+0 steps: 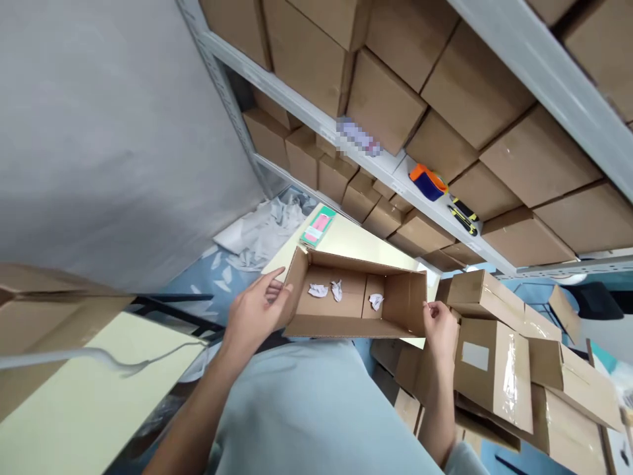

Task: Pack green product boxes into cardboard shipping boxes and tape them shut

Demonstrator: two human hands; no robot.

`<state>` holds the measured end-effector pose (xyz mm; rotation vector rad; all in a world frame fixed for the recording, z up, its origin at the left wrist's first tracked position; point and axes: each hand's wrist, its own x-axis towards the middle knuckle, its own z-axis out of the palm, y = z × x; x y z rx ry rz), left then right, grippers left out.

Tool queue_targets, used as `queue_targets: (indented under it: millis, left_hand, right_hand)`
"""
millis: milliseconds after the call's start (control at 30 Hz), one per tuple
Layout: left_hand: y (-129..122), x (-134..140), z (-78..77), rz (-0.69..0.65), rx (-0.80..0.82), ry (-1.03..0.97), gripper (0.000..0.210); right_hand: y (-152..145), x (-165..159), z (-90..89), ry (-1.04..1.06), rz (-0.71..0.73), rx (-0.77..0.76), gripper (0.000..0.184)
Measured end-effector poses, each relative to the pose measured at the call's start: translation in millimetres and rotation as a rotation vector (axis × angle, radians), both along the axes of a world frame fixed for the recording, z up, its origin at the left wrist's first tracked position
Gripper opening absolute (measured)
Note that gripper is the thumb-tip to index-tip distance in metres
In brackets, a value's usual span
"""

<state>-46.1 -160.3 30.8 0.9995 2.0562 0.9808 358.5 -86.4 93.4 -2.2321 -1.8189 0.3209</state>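
An open cardboard box [341, 326] is in front of me at the near edge of the pale yellow table, its open top facing me. Three crumpled scraps of white paper [376, 301] lie on its bottom. My left hand [256, 309] is at the box's left end wall, thumb against it and fingers curled beside it. At the right end, my right hand [440, 323] pinches the edge of the wall between thumb and fingers. Behind the box, a flat green and pink packet [318, 226] lies on the table.
Shelves packed with cardboard boxes [386, 99] rise beyond the table. A tape dispenser [428, 182] and yellow-black utility knives [463, 216] sit on a shelf edge. Stacked cartons [494, 369] stand at right. Crumpled paper [270, 231] covers the floor at left, near another table [99, 409].
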Motion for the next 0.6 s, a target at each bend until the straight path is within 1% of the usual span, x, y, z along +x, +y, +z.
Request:
queue_targets:
  millis: [67, 167, 267, 367, 467, 533, 600]
  left_hand:
    - [24.8, 10.2, -5.5, -0.007, -0.015, -0.020, 0.061]
    - [57.8, 17.2, -14.3, -0.005, -0.038, -0.045, 0.060]
    - [90.0, 20.2, -22.0, -0.034, -0.044, -0.035, 0.059]
    - [119.9, 24.2, -26.6, -0.081, -0.041, -0.002, 0.057]
    - [141.6, 28.3, -28.7, -0.121, -0.026, 0.039, 0.054]
    - [149.4, 28.4, -30.4, -0.142, -0.009, 0.042, 0.056]
    - [152.9, 23.8, -34.2, -0.166, 0.004, -0.016, 0.062]
  right_hand:
    - [7.6, 11.1, -6.2, 0.018, -0.017, 0.003, 0.051]
    - [15.4, 21.1, -16.6, 0.054, -0.057, 0.016, 0.052]
    - [21.7, 24.6, -26.1, 0.077, -0.106, 0.023, 0.050]
    - [28.5, 23.0, -34.2, 0.090, -0.144, 0.033, 0.051]
    - [35.0, 18.2, -39.4, 0.107, -0.188, 0.050, 0.054]
    - [37.5, 14.4, -39.7, 0.102, -0.224, 0.056, 0.056]
    - [38.0, 9.7, -36.9, 0.087, -0.266, 0.063, 0.059]
